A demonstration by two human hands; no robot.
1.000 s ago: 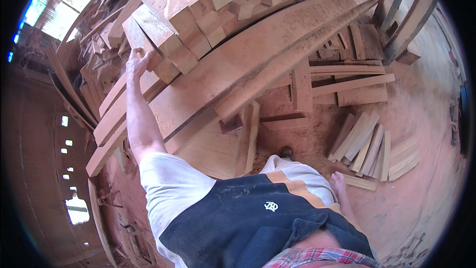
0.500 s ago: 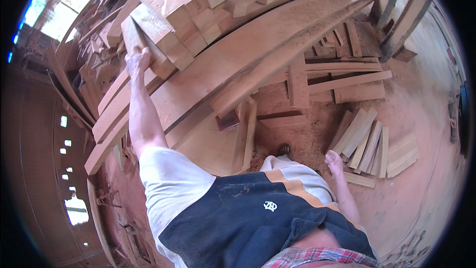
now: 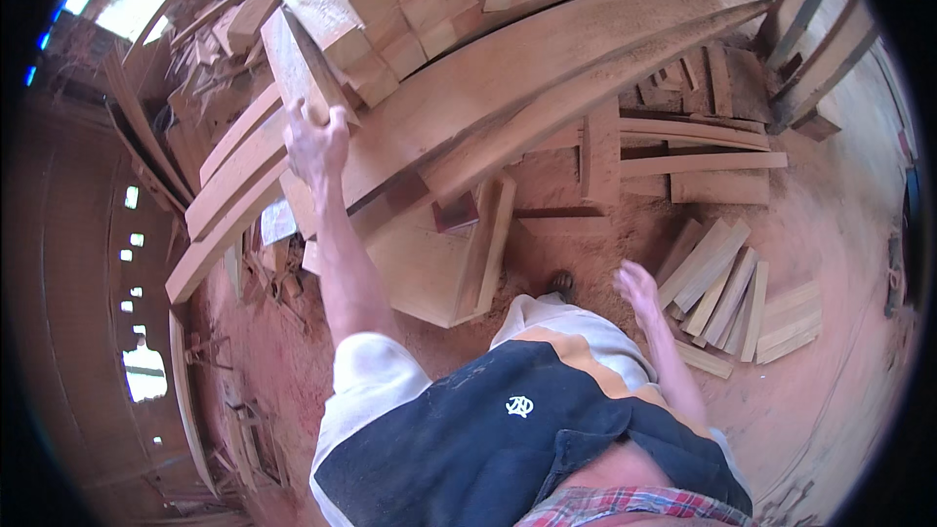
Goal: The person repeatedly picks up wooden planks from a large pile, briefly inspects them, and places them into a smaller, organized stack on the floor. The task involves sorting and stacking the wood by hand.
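Note:
My left hand [image 3: 317, 146] is closed on the near end of a squared wooden block [image 3: 296, 63]. That block lies slanted against the left side of a stack of similar blocks [image 3: 395, 15]. Under the hand and to its right runs a long, broad wooden plank [image 3: 439, 107] dusted with sawdust. My right hand [image 3: 637, 288] hangs over the floor with nothing in it, its fingers loosely apart. Close to it on the right is a fanned pile of short wooden strips [image 3: 717, 283].
Curved timbers [image 3: 229, 200] jut out at the left of the plank. A pale board [image 3: 420, 268] stands below it, near my legs. More offcuts [image 3: 698, 161] lie on the dusty floor, and upright posts [image 3: 815, 49] stand at the far right.
My left hand has come nearer and to the right, and the block in it has shifted along the stack. My right hand has risen slightly and moved left.

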